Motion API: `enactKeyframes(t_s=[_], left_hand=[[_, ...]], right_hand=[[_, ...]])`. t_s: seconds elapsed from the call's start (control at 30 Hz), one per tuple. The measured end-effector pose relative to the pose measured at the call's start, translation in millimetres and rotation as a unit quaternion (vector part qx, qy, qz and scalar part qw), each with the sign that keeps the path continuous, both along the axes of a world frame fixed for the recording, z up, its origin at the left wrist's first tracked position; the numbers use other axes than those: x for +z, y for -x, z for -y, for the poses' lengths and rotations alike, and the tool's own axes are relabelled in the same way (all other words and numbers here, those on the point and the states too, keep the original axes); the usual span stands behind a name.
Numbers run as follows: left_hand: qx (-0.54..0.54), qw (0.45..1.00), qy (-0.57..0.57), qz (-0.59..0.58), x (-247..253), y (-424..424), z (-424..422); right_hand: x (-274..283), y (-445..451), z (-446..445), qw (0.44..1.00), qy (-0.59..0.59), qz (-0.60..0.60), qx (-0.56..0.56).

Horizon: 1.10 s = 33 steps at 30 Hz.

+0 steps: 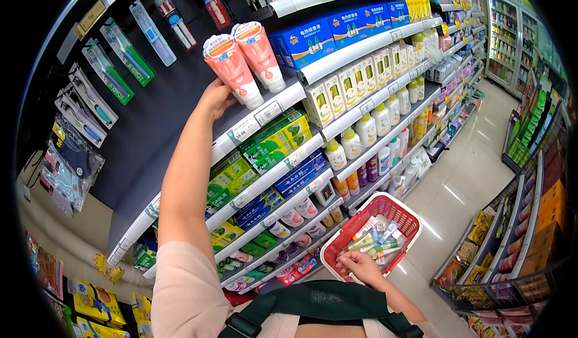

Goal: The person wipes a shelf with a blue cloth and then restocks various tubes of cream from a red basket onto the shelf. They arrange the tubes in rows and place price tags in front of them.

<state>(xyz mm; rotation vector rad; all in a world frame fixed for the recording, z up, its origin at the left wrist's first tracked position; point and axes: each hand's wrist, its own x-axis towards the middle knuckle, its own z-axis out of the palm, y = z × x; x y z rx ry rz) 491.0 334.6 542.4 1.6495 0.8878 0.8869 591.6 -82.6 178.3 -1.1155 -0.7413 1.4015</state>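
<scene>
Two pink squeeze tubes with white caps and printed collars stand cap-down on the dark upper shelf (180,85). My left hand (218,98) is closed around the lower side of the left pink tube (232,71), its fingers partly hidden behind it. The right pink tube (261,58) leans close beside it. Low down on the right, a red shopping basket (406,216) with a white rim holds several small tubes (379,238). My right hand (360,265) is at the basket's near side, fingers curled near a gold-green tube (361,243); whether it grips anything is unclear.
Below the tubes, shelves hold Darlie toothpaste boxes (280,141) and shampoo bottles (307,208). Blue boxes (305,42) and white bottles (365,128) fill the adjoining rack. Packaged toothbrushes (128,53) hang at left. Across the tiled aisle (445,189) stands a snack rack (501,247).
</scene>
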Motion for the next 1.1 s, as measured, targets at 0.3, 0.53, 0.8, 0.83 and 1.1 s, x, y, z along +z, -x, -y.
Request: enactKeyframes(t_s=[0.3,0.53,0.8,0.83,1.1], left_hand=[[-0.038,0.999,-0.031,0.012,-5.5,3.7,7.0],[0.000,0.997,-0.079,-0.023,-7.0,2.7,6.6],[0.142,0.972,-0.184,-0.036,-0.5,16.4,36.3],[0.182,0.960,-0.212,-0.014,1.9,21.2,43.4],[0.028,0.967,-0.238,-0.082,-16.7,0.4,50.5]], right_hand=[[-8.3,-6.3,-4.9,1.000,-0.003,0.005,0.008],[-6.6,-4.9,-5.8,1.000,0.000,0.018,0.007],[3.6,-13.4,-38.4,0.995,-0.076,0.068,0.011],[6.6,-25.0,-56.6,0.987,-0.113,0.113,0.009],[262.2,-70.7,-221.0,0.780,-0.427,0.359,-0.283]])
